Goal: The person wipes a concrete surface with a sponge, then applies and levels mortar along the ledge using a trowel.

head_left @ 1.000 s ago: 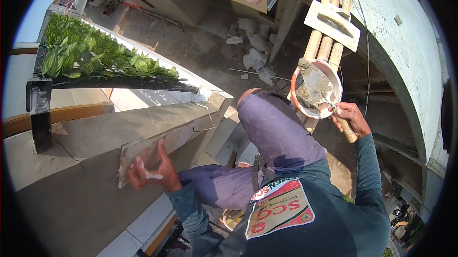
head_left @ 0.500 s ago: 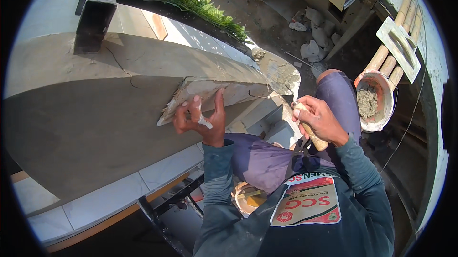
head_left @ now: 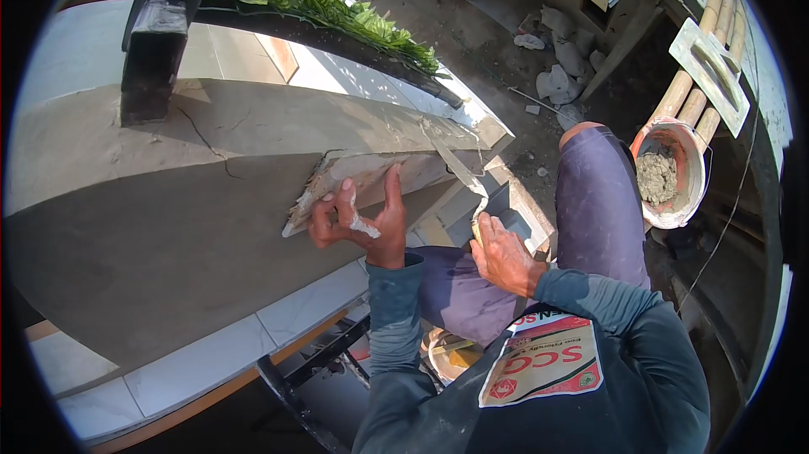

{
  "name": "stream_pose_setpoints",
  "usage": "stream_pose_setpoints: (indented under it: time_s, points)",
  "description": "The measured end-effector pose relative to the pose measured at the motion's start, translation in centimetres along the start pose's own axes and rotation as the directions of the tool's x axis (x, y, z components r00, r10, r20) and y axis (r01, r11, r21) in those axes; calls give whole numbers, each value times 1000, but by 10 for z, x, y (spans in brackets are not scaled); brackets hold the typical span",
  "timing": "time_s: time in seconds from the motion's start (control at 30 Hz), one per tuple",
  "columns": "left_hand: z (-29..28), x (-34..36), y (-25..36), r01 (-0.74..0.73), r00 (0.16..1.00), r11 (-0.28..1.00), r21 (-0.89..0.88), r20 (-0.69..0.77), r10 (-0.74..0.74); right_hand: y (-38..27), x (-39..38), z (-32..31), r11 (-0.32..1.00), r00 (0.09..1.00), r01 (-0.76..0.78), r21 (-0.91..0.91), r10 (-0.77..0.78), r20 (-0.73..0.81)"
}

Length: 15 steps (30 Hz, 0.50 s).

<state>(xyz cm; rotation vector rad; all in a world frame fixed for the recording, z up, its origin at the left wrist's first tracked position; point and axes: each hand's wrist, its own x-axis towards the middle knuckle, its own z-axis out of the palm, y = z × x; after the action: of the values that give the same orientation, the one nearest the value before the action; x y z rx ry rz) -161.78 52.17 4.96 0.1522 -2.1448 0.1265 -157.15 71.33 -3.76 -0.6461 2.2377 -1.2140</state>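
1. The flat board (head_left: 371, 180), loaded with wet mortar, lay pressed against the grey plastered wall (head_left: 168, 235); it looked stiff, fairly heavy and slippery, best gripped underneath at its near edge.
2. The left hand (head_left: 358, 222) was raised, fingers spread under the board, supporting it.
3. The right hand (head_left: 501, 256) was clenched around a trowel (head_left: 463, 176), blade angled onto the board's mortar.
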Motion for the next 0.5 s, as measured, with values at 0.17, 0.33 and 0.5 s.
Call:
stream_pose_setpoints:
  time_s: [0.17,0.33,0.5]
  points:
    - [-1,0,1,9,1000,999,34,13,-10,15,-37,-38,986,977,166,-27,-168,-128]
    - [-4,2,-2,-38,999,997,63,14,38,33,0,-62,983,945,142,113,-101,-311]
    - [-1,-5,-6,-41,999,997,62,29,40,20,55,-63,982,997,-67,174,74,-33]
